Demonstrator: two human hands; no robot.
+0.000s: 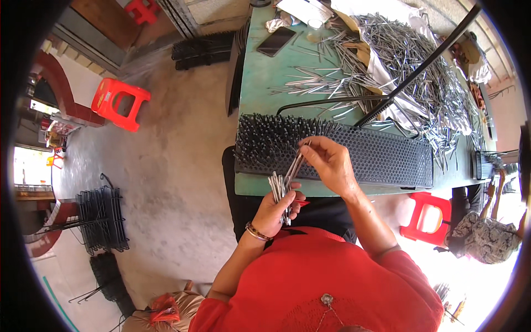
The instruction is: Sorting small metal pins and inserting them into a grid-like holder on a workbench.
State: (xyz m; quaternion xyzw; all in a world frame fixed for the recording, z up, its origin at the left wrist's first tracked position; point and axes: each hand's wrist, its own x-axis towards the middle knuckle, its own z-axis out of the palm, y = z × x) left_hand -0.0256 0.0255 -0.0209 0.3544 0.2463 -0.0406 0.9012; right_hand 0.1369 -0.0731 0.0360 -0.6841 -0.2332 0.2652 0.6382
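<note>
My left hand [271, 211] is closed round a bundle of thin silver-grey sticks [276, 185], held upright just in front of the table edge. Over the rack's front edge, my right hand [334, 169] pinches a few thin sticks [293, 166] whose lower ends reach down to the bundle. A long black perforated rack [381, 157] lies along the near side of the green table [260, 185]. Dark-tipped sticks [271, 138] stand densely in the rack's left part, while its right part shows bare holes. The lower ends of the bundle are partly covered by my fingers.
A big heap of similar sticks [409, 66] lies on sheeting at the back right, with loose ones [315, 82] scattered nearby. A black metal frame [423, 63] rises over the rack. A phone [276, 41] and red stools [120, 102] are around; another person [487, 235] sits right.
</note>
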